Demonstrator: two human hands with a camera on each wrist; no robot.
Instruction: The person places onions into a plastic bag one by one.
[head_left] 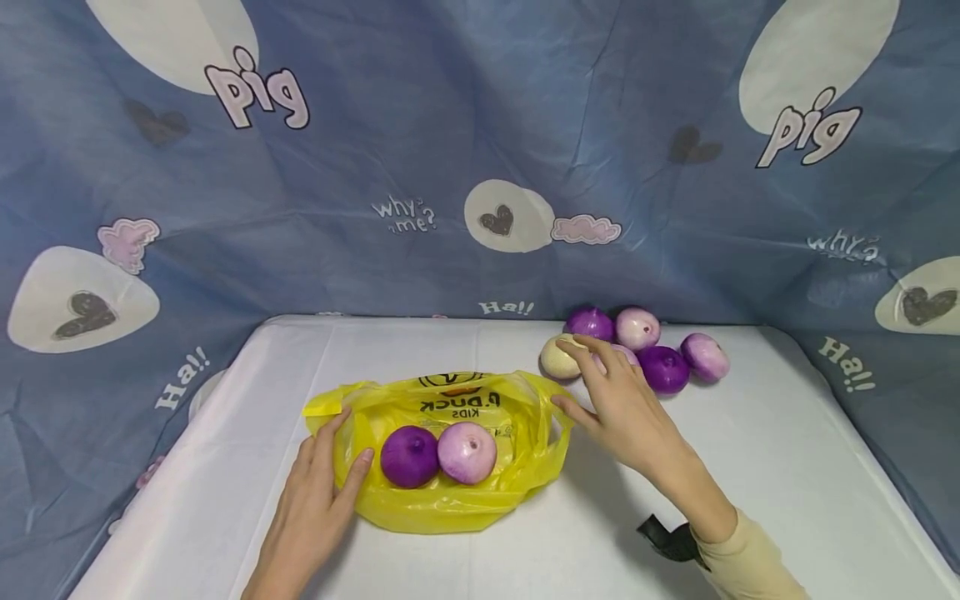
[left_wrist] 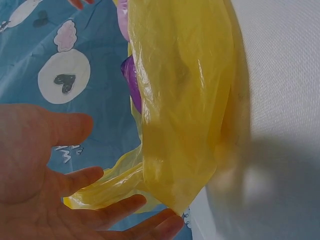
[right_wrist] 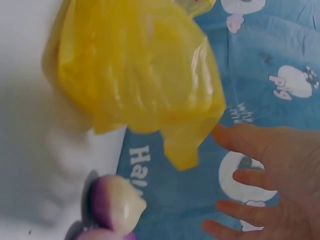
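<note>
A yellow plastic bag with mirrored duck lettering lies spread at the table's middle, its mouth wide. A dark purple onion and a pale pink-purple onion sit side by side in it. My left hand is at the bag's left end, thumb and fingers spread apart with fingertips right at the plastic. My right hand hovers between the bag's right handle and the onion group, fingers extended, overlapping a pale yellow onion. In the right wrist view, that hand holds nothing.
Behind my right hand are several more onions, including a dark purple onion, a pale one and a two-toned one. A black strap hangs by the right wrist. Blue printed cloth rises behind the white table.
</note>
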